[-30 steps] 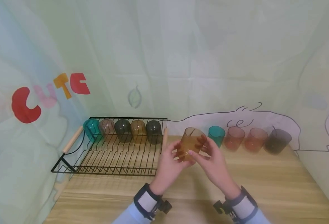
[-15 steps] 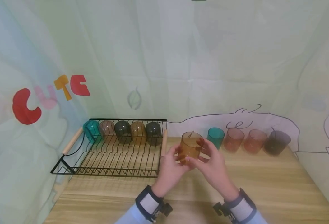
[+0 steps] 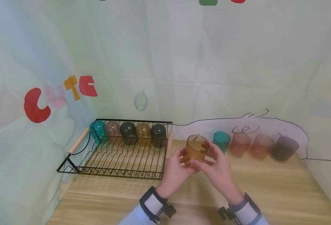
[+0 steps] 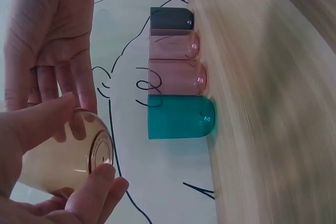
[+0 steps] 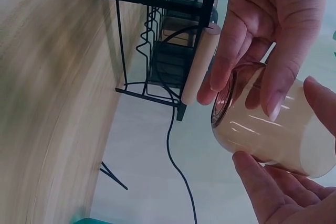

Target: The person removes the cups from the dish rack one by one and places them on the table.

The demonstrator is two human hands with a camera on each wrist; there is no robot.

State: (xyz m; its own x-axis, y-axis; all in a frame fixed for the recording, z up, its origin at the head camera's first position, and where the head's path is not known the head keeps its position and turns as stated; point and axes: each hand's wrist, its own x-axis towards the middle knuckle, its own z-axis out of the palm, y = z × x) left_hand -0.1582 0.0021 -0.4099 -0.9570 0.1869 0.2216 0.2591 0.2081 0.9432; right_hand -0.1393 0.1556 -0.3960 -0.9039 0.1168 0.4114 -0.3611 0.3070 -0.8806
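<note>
An amber see-through cup [image 3: 196, 150] is held upright, mouth up, in front of me to the right of the rack. My left hand [image 3: 176, 171] grips its left side and lower part, with fingertips near the base in the left wrist view. From the other side my right hand [image 3: 220, 168] holds it, thumb across the front and fingers behind. Both hands show around the cup [image 5: 278, 124] in the right wrist view. A black wire dish rack [image 3: 120, 173] stands to the left. Its back row holds upside-down teal, pinkish, dark grey and amber cups.
Behind the right hand, a teal cup [image 3: 221, 141], two pink cups [image 3: 240, 145] and a dark grey cup [image 3: 284, 149] stand upright in a row by the curtain. The rack has wooden handles [image 3: 79, 140] at its sides. Wood tabletop [image 3: 267, 193] spreads in front.
Both hands have lowered the amber cup slightly and its mouth shows more toward me. The head view has shifted a little left. Rack and standing cups have stayed put.
</note>
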